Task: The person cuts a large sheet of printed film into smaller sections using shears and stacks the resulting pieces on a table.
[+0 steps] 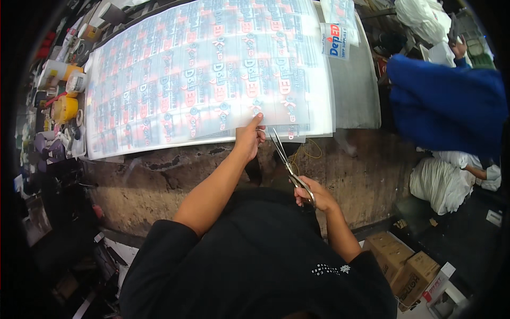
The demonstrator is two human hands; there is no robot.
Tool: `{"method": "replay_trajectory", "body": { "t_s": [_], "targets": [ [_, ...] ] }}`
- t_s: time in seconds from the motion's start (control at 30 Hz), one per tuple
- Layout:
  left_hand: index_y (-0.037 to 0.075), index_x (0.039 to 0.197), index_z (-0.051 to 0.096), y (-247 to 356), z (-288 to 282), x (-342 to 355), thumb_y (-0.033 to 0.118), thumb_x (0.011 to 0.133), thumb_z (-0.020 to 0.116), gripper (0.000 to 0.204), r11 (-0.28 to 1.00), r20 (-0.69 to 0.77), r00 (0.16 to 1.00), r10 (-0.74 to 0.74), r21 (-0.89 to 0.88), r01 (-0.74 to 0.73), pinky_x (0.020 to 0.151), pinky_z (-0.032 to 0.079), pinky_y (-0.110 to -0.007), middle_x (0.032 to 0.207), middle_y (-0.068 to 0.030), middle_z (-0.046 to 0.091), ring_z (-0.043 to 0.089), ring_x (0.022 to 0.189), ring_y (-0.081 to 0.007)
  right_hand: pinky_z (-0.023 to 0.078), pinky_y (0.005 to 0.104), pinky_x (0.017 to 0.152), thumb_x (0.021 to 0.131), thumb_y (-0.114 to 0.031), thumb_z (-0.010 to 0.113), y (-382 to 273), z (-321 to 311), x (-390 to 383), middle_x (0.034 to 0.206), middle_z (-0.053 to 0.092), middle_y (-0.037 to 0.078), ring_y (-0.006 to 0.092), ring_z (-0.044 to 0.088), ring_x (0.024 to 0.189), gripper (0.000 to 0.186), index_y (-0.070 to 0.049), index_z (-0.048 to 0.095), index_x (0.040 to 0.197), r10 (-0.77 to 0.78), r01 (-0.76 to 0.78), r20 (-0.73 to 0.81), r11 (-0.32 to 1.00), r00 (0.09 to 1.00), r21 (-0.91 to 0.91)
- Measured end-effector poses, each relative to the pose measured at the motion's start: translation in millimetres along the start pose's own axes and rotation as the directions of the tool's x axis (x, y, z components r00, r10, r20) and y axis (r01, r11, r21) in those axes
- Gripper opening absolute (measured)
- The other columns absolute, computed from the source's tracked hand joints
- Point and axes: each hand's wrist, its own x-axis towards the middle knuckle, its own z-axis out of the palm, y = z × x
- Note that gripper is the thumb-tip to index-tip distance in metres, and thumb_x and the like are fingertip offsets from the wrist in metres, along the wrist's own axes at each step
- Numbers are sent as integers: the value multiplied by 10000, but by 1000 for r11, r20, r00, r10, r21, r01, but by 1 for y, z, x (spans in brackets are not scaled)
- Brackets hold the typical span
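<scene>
A large translucent film sheet (204, 87), printed in rows of red and blue lettering, lies over the white table top in front of me. My left hand (248, 139) grips its near edge, thumb on top and the other fingers curled beneath. To the right of it, my right hand (317, 194) is closed around the handles of long metal scissors (282, 154). The blades are parted a little and point up toward the sheet's near edge, close to my left fingers. Whether they touch the film I cannot tell.
Right of the sheet are small cut printed pieces (336, 41) on a grey board (357, 98). Tubs and a yellow container (65, 109) crowd the left. Blue cloth (446, 103), white sacks (438, 183) and another person's arm (474, 171) are at right, cardboard boxes (390, 252) lower right.
</scene>
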Motion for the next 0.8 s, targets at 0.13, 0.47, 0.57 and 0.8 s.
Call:
{"method": "replay_trajectory", "body": {
  "t_s": [0.13, 0.47, 0.57, 0.8],
  "targets": [
    [20, 907, 544, -5, 1, 2, 248, 794, 697, 297, 998, 29, 999, 36, 57, -38, 416, 347, -269, 738, -77, 535, 477, 448, -130, 464, 243, 566, 836, -358, 645, 0, 21, 15, 792, 518, 23, 98, 530, 630, 450, -28, 485, 1096, 3, 2, -35, 991, 999, 134],
    [11, 992, 550, -8, 7, -5, 178, 819, 656, 262, 1000, 91, 996, -12, 20, 10, 592, 445, -285, 861, -74, 574, 547, 692, -166, 427, 211, 485, 833, -356, 657, -18, 69, 56, 703, 508, -7, 66, 493, 545, 449, -6, 500, 1067, -95, 91, -327, 995, 940, -28],
    [16, 982, 556, -7, 6, -6, 168, 823, 647, 239, 998, 84, 996, 3, 63, -9, 590, 436, -292, 853, -69, 574, 542, 692, -164, 421, 203, 459, 818, -331, 682, -15, 77, 57, 692, 524, 1, 59, 493, 526, 473, 28, 501, 1067, -120, 119, -382, 993, 917, -25],
    [4, 912, 585, -12, 1, -1, 235, 810, 656, 262, 991, 37, 999, 25, 127, -29, 538, 422, -255, 772, -69, 585, 552, 627, -142, 412, 198, 455, 836, -335, 661, -36, 71, 78, 692, 510, -5, 56, 482, 515, 426, 23, 516, 1018, -153, 184, -378, 982, 913, 46]
  ]
}}
